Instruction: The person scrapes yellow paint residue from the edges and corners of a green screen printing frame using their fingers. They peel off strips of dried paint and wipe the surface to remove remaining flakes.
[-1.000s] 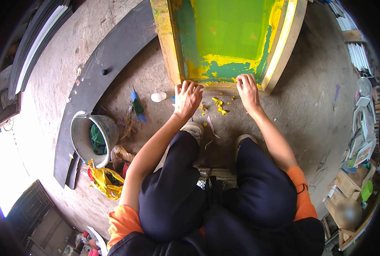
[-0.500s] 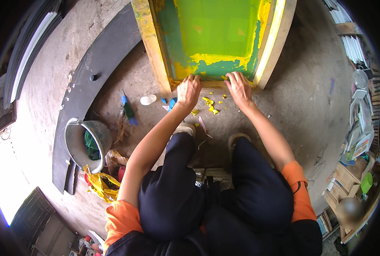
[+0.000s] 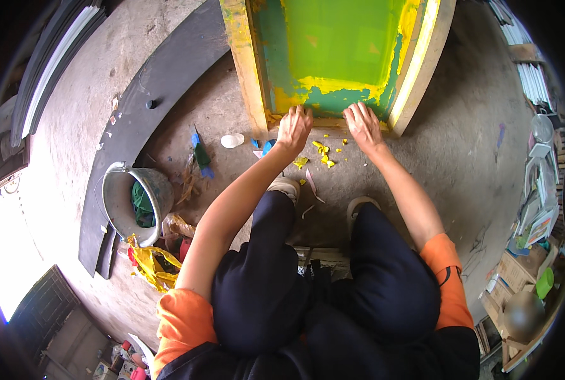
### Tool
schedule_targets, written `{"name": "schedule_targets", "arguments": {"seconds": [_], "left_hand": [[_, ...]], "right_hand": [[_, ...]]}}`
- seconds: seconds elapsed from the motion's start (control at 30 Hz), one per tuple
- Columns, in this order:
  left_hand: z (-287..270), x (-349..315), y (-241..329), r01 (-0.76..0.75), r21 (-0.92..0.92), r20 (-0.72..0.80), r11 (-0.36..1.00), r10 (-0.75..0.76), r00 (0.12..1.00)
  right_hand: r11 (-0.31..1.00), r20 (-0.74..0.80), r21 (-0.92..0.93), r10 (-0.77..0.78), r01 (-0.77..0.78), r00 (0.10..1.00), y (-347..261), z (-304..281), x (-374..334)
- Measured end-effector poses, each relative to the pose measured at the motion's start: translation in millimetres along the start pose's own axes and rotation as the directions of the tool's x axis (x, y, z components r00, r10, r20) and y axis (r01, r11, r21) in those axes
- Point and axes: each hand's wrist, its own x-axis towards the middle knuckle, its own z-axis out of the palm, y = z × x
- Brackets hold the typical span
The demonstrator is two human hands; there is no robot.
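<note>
A screen printing frame (image 3: 417, 69) leans away from me, its wooden rails smeared with yellow. Its mesh (image 3: 342, 41) is bright green in the middle, with a teal border and ragged yellow patches. My left hand (image 3: 294, 130) is closed over the near rail, left of its middle. My right hand (image 3: 364, 128) is curled over the same rail further right. The fingertips of both hands are hidden, so any small bit between them does not show. Yellow peelings (image 3: 322, 152) lie on the floor below the rail, between my hands and feet.
At left a tipped grey bucket (image 3: 157, 190) holds green cloth (image 3: 141, 206). A yellow plastic bag (image 3: 150, 263) lies nearer me. A white cup-like piece (image 3: 232, 140) is left of the frame, beside a curved dark sheet (image 3: 144, 85). Cardboard boxes (image 3: 513, 275) line the right.
The whole view has shifted, so the frame and floor things appear further right. Both hands stay at the near rail. A yellow bit by my right fingertips no longer shows.
</note>
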Motion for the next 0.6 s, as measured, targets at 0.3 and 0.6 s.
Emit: {"name": "schedule_targets", "arguments": {"seconds": [0.3, 0.6], "left_hand": [[-19, -47, 0, 0.054, -0.415, -0.170, 0.908, -0.136, 0.976], [-37, -58, -6, 0.123, -0.381, -0.029, 0.916, -0.145, 0.989]], "right_hand": [[0.999, -0.048, 0.000, -0.044, 0.044, 0.998, 2, -4, -1], [0.897, -0.002, 0.398, -0.209, 0.192, 0.978, -39, -42, -29]]}}
